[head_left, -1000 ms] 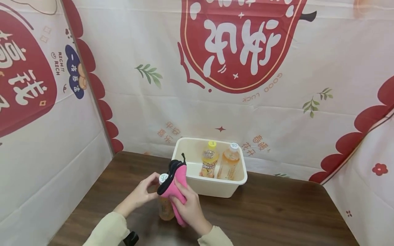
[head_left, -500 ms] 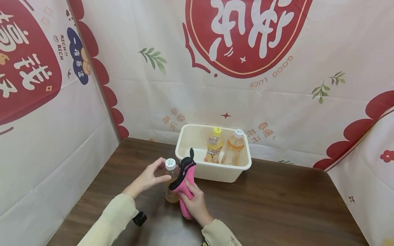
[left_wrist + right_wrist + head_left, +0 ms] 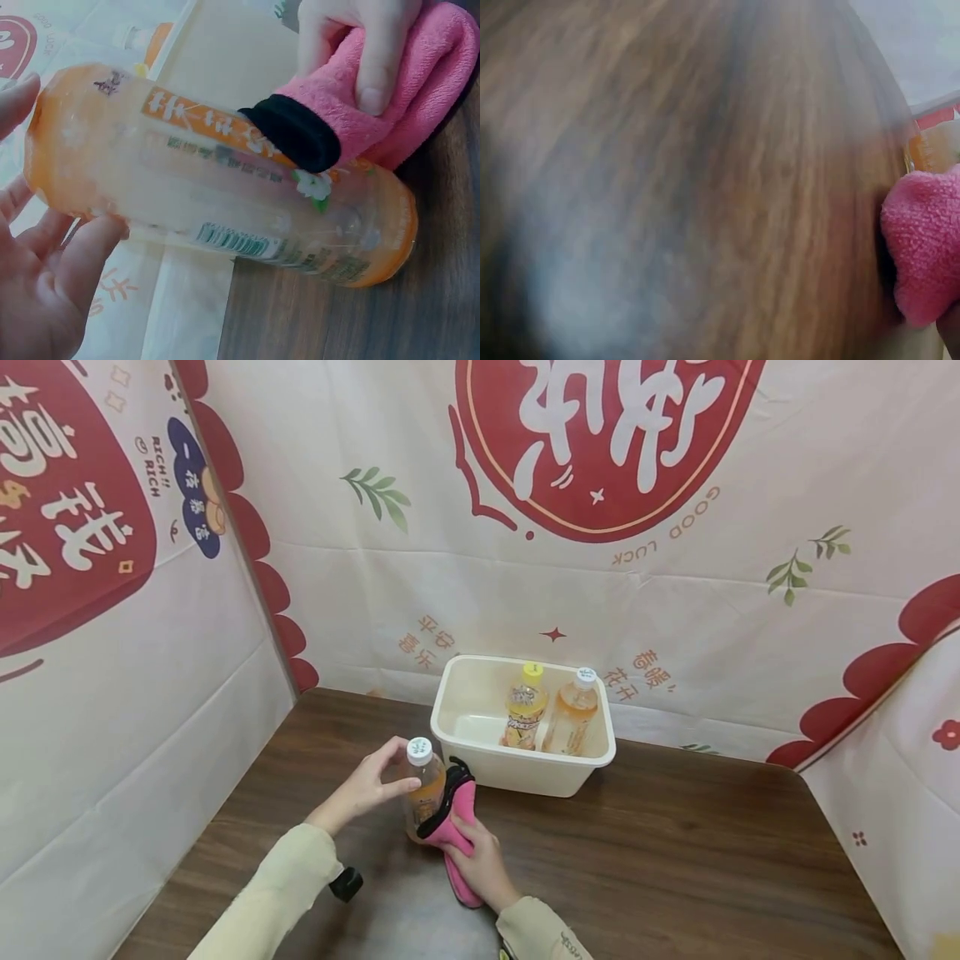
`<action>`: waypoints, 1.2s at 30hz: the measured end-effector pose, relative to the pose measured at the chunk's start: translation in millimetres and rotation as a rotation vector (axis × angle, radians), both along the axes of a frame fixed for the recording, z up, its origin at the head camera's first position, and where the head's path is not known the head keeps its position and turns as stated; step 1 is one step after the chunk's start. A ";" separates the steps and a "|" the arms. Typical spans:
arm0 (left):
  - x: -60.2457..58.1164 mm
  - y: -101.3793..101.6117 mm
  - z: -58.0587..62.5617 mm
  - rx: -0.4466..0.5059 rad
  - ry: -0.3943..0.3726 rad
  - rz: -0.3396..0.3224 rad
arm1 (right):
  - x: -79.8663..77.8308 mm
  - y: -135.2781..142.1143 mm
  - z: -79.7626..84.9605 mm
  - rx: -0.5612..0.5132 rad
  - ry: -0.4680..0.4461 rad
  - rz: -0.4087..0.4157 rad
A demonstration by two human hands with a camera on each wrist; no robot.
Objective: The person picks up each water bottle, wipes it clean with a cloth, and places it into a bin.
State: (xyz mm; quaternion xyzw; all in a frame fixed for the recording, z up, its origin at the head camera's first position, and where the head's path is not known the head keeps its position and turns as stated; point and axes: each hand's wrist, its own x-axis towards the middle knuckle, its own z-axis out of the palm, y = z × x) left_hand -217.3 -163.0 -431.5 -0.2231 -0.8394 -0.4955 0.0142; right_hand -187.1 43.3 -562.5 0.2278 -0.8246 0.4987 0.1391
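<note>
A clear plastic bottle (image 3: 424,793) with a white cap and orange label stands on the table before me. Near its top, my left hand (image 3: 365,787) holds it between thumb and fingers. My right hand (image 3: 480,864) grips a pink cloth (image 3: 467,806) with a black edge and presses it against the bottle's right side. In the left wrist view the cloth (image 3: 360,112) covers part of the bottle's (image 3: 187,172) label, low on its body. Only a folded piece of the cloth (image 3: 922,240) shows at the right of the right wrist view.
Behind the bottle, a cream plastic basin (image 3: 517,772) stands against the printed backdrop (image 3: 495,585). Inside it are a yellow-capped bottle (image 3: 523,714) and a white-capped bottle (image 3: 573,718). Dark wood tabletop (image 3: 675,827) stretches to the right.
The cloth in my right hand has slid from near the cap down the bottle's side. My left hand keeps its hold at the top. The head view has tilted down slightly.
</note>
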 end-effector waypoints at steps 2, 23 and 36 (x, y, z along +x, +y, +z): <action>2.1 2.9 0.8 0.003 0.014 0.019 | 0.9 0.1 0.9 -0.009 0.004 -0.009; 1.6 6.9 12.2 -0.050 0.069 0.113 | 25.9 8.4 56.5 -0.088 -0.005 -0.036; -1.2 -5.1 18.4 -0.118 -0.017 0.012 | 28.7 12.9 122.7 -0.144 0.123 0.017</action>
